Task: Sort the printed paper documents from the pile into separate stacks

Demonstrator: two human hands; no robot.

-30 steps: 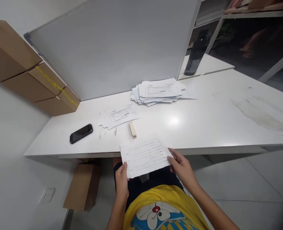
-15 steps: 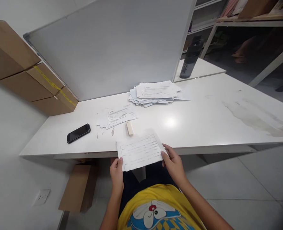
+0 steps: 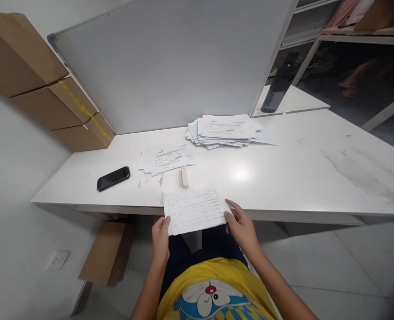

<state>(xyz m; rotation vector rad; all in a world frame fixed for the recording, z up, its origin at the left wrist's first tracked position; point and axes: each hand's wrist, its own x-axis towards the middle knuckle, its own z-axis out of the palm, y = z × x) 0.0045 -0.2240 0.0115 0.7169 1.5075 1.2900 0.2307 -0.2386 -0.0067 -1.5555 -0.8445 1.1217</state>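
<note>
A printed sheet of paper [image 3: 195,211] is stretched between my hands at the table's front edge; its print is too blurred to read. My left hand [image 3: 161,235] pinches its left edge, thumb on top. At the right edge, my right hand [image 3: 241,224] is closed on the paper with the thumb over it. Just beyond the sheet lies a cream-coloured block like an eraser [image 3: 185,177]. Behind that is a small spread of printed papers [image 3: 170,158]. Farther back, a thicker, uneven paper stack [image 3: 228,129] leans near the whiteboard.
A black phone [image 3: 113,178] lies on the white table [image 3: 283,178] at left. Cardboard boxes [image 3: 73,111] are stacked at the left wall, and another box [image 3: 105,253] is below the table. A whiteboard [image 3: 170,66] stands behind; a dark bottle [image 3: 280,84] is at back right.
The camera view has shifted slightly, so the table's things appear farther right. Both hands keep hold of the sheet in nearly the same pose.
</note>
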